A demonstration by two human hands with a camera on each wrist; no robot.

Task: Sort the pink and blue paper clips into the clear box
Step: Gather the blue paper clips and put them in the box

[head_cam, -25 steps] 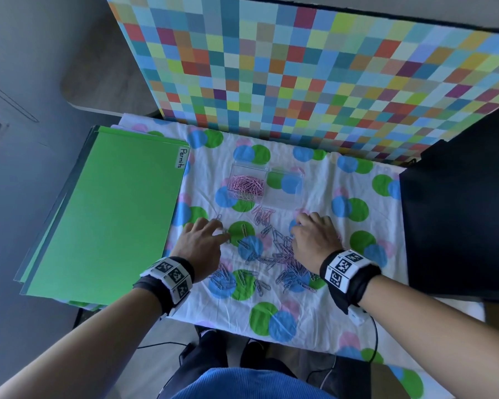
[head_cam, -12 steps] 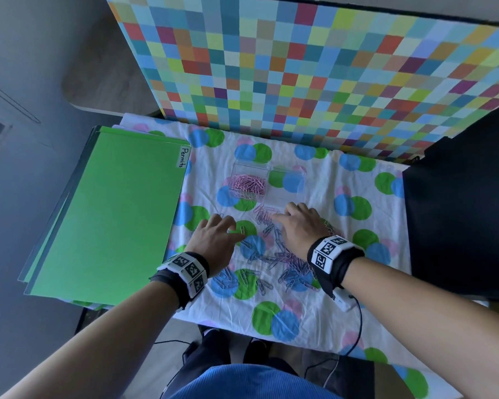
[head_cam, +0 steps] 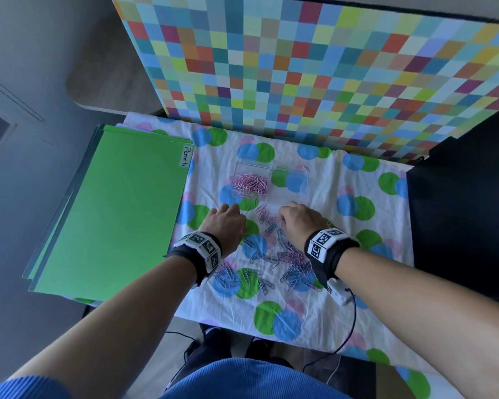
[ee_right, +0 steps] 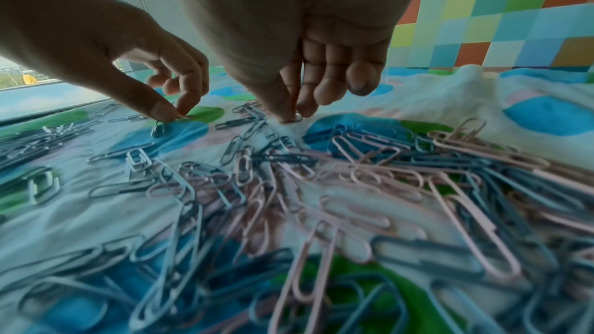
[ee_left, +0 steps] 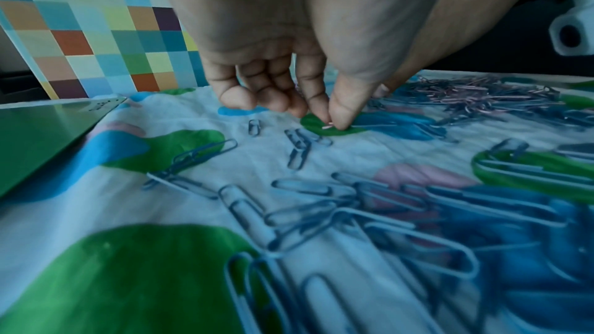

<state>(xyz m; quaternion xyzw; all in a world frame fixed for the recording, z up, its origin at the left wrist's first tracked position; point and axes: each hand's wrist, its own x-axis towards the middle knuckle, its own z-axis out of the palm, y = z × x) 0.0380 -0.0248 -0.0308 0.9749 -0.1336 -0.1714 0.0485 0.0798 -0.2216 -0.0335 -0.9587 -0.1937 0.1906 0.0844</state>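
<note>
A clear box (head_cam: 271, 197) lies on the dotted cloth; its left compartment holds pink clips (head_cam: 249, 184), while the right compartment (head_cam: 290, 194) shows only cloth through it. Just in front of it, mixed pink and blue paper clips (head_cam: 283, 254) lie scattered. My left hand (head_cam: 241, 223) is low over the cloth, its thumb and forefinger pinching a pink clip (ee_left: 328, 126). My right hand (head_cam: 281, 218) is beside it, thumb and forefinger pinching a small clip (ee_right: 295, 118) at the far edge of the pile (ee_right: 353, 187). Blue clips (ee_left: 321, 200) lie under my left wrist.
A green folder (head_cam: 113, 211) labelled "Permits" lies left of the cloth. A checked coloured board (head_cam: 329, 67) stands upright behind the box. A black surface (head_cam: 461, 226) borders the cloth on the right. A cable hangs off the table's near edge.
Both hands have moved forward, closer to the clear box. The right hand has also shifted left to the far edge of the pile, and its fingers have curled in.
</note>
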